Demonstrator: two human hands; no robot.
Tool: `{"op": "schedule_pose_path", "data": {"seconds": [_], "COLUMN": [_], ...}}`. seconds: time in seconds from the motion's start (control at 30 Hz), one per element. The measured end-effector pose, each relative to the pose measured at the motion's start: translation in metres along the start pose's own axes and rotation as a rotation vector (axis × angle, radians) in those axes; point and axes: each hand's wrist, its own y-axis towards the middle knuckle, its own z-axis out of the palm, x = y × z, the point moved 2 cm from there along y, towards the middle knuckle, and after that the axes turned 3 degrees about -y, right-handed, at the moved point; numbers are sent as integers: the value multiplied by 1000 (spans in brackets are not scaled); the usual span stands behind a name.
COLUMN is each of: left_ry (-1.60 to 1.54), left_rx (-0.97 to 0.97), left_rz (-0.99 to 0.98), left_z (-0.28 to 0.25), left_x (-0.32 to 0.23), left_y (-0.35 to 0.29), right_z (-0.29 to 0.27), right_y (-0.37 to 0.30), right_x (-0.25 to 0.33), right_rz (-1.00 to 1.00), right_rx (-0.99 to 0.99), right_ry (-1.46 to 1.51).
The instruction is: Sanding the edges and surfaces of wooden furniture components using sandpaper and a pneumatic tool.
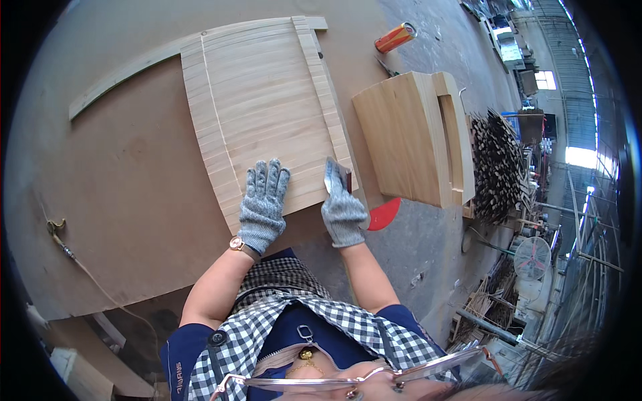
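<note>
- left hand [264, 204] flat on the slats [261, 100], fingers straight
- right hand [344, 215] gripping a flat metal tool [332, 175] by their right edge
- roomy surface [147, 187] leftward

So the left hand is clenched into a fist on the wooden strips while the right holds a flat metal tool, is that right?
Not a fist: the head view shows the left hand lying open and outstretched on the wooden strips, while the right hand holds the flat metal tool.
</note>
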Motion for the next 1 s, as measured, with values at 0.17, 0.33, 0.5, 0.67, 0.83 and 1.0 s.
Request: {"op": "schedule_pose_path", "data": {"seconds": [0.17, 0.33, 0.5, 0.67, 0.83, 1.0], "left_ry": [-18, -86, -55, 82, 79, 40], "left_rx": [47, 54, -10, 31, 58, 85], "left_rz": [-4, 36, 39, -3, 1, 19], "left_z": [6, 12, 14, 8, -2, -15], "left_x": [-15, -30, -20, -15, -29, -40], "left_y": [-4, -8, -11, -18, -30, -26], "right_z": [31, 34, 29, -15, -38, -54], "right_y": [5, 125, 106, -45, -154, -139], "right_x": [-11, -1, 8, -12, -67, -63], "right_rz": [-121, 65, 102, 129, 580, 346], "right_rx": [-134, -64, 52, 196, 381, -162], "right_ry": [-570, -49, 28, 45, -133, 141]}}
